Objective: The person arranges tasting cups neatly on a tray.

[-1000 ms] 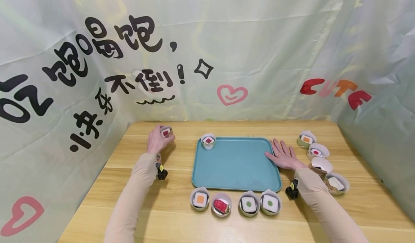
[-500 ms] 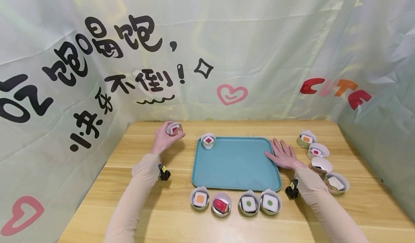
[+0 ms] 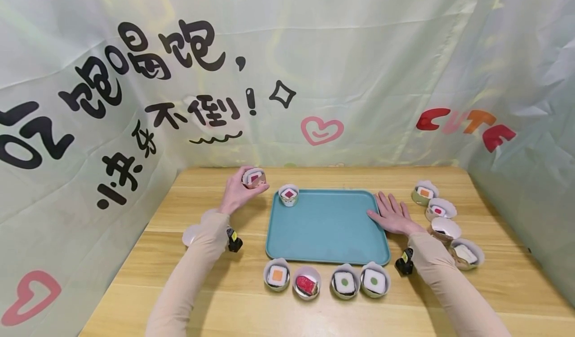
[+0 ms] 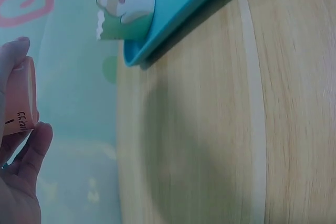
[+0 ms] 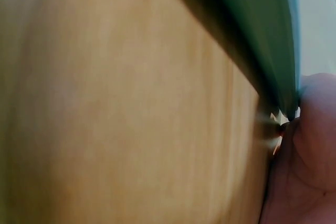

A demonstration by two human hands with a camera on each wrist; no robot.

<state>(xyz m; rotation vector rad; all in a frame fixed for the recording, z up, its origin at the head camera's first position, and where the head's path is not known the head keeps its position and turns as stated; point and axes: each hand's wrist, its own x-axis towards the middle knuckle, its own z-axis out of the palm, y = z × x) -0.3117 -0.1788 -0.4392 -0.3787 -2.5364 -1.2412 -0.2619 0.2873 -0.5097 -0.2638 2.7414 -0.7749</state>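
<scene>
My left hand [image 3: 237,192] grips a pink paper cup [image 3: 254,178] between thumb and fingers, above the table left of the tray. Inside that cup sits a white sushi piece with a dark red centre. In the left wrist view, dark lettering shows on the cup's side [image 4: 22,98]. A blue tray [image 3: 330,227] lies mid-table. On its back left corner stands a green cup with an animal print [image 4: 128,9], holding a similar sushi piece [image 3: 289,194]. My right hand [image 3: 393,217] rests with straight, spread fingers on the tray's right edge.
Along the tray's front stand several cups with sushi pieces, among them an orange-centred one [image 3: 277,276] and a red-topped one [image 3: 307,284]. More cups [image 3: 441,209] line the right side. Pale cups [image 3: 190,234] are partly hidden behind my left forearm. A printed cloth [image 3: 368,77] backs the table.
My left hand has carried the pink cup rightward, closer to the tray's back left corner. Pale cups behind the left forearm have come into sight. The right hand has stayed put.
</scene>
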